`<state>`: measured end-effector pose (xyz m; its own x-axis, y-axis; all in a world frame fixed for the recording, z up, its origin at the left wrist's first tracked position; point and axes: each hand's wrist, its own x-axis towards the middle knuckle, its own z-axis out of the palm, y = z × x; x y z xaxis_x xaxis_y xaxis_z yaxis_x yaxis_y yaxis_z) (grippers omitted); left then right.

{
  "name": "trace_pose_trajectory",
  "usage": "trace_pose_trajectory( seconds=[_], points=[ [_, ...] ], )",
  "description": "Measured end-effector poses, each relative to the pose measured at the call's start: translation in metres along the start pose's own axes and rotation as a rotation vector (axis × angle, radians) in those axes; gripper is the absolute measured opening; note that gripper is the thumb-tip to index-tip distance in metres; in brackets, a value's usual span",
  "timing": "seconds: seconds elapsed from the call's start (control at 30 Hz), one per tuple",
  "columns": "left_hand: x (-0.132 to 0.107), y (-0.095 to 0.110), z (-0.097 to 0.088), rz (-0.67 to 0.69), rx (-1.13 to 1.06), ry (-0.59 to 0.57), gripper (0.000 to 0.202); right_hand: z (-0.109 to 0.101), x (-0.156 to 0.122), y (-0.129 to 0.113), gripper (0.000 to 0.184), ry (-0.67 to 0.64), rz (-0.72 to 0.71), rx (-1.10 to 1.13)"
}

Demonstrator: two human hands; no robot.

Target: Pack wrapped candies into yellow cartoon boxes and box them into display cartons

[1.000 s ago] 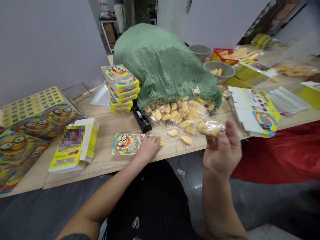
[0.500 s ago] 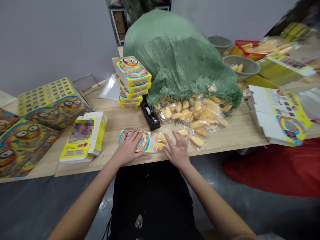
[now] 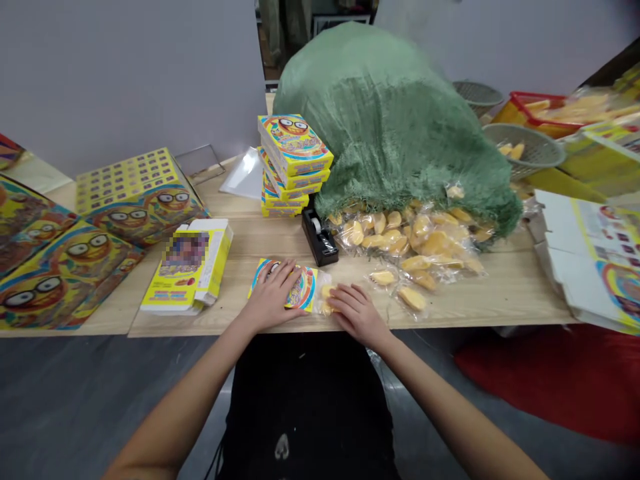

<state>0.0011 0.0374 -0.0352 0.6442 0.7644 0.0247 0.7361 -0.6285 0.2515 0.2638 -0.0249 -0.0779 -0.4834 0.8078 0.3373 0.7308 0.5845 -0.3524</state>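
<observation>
While both lie flat at worktop's (image 3: 500, 293) near edge: left hand (image 3: 274, 297), grip spread, pins printed card (image 3: 304, 293); right hand (image 3: 356, 312), grip spread, covers bagged yellow pieces (image 3: 327, 293); even pressure advised.

Bare pale wooden tabletop (image 3: 235, 300) lies open between the flat yellow cardboard carton (image 3: 187, 267) and the small colourful printed card (image 3: 303, 293). Ahead, a black plastic tape dispenser (image 3: 320, 237), a stack of yellow printed boxes (image 3: 293, 163) and a bulging green woven sack (image 3: 400, 127) bar the way. Rightward, loose clear-wrapped yellow pieces (image 3: 413, 297) lie scattered; past them, probably bare wood.
</observation>
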Motion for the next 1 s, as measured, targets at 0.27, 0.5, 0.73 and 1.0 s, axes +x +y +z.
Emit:
trace_pose_trajectory(
  seconds=[0.27,0.5,0.73,1.0],
  points=[
    [0.000,0.002,0.000,-0.029,-0.015,0.013,0.089,0.026,0.042,-0.012,0.038,0.056,0.152,0.127],
    [0.003,-0.012,-0.017,0.009,-0.107,-0.098,0.095,0.010,0.029,-0.014,0.033,0.159,0.567,0.444],
    [0.010,-0.013,-0.010,0.031,-0.143,-0.056,0.098,0.010,0.065,-0.028,0.030,-0.051,0.825,1.256],
    [0.002,-0.015,-0.033,-0.075,-0.341,-0.068,0.081,0.028,0.094,-0.050,0.031,0.118,0.779,1.119]
  ],
)
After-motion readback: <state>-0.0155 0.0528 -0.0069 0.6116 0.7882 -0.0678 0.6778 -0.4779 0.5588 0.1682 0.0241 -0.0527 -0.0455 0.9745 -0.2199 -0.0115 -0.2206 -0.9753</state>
